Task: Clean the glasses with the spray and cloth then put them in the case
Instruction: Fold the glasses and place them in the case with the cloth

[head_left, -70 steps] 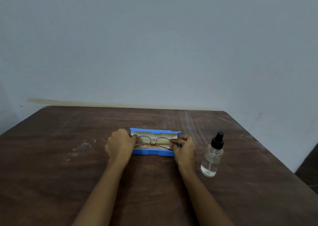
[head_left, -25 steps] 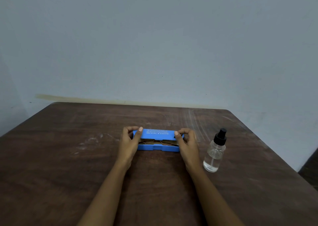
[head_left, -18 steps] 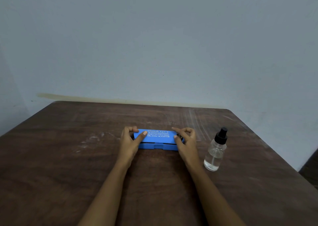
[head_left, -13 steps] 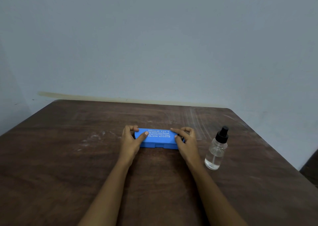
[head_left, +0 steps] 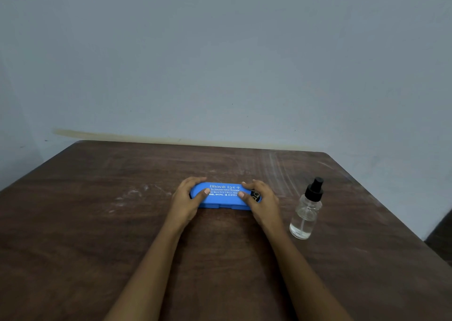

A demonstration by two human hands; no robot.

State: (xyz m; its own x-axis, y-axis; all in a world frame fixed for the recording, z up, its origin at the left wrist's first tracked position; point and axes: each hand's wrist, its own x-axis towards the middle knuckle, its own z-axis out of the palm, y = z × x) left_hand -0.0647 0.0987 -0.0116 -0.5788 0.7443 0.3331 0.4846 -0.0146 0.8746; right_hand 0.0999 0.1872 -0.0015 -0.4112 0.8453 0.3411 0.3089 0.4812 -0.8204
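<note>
Blue, rigid-looking plastic: the case (head_left: pixel 223 196) lay shut at table (head_left: pixel 97 223) centre, your left hand (head_left: pixel 187 202) and right hand (head_left: pixel 263 202) clasping its ends; likely light, slippery. Spray (head_left: pixel 307 210) stood at 3 o'clock.

Case: blue oblong hard plastic glasses case (head_left: pixel 223 196), lid closed, lying flat with its long side across the dark wooden table; white print reads "Bhavik Eye +" on the lid.
Spray: clear glass spray bottle (head_left: pixel 305 214) with black pump top, upright, part-filled with clear liquid, standing apart from the case on its right.
Glasses: not visible.
Cloth: not visible.
</note>
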